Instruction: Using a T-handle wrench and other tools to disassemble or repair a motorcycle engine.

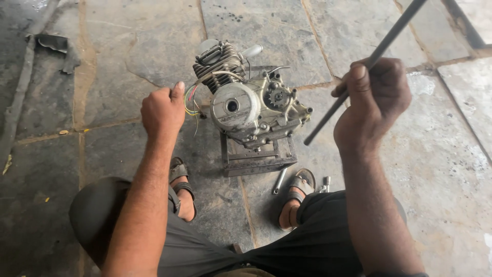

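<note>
While the right hand [373, 100] has its grip pinching a long dark rod [389, 36] slanting toward one o'clock, the left hand [163, 109], fisted on nothing visible, sits nearer the engine [251, 105], which stands on a metal stand [259, 159] at twelve o'clock.

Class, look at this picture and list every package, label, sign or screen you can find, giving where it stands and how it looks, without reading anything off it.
None in view: only a bare metal engine on a small metal stand, on stone paving; no package, label, sign or screen shows.
</note>
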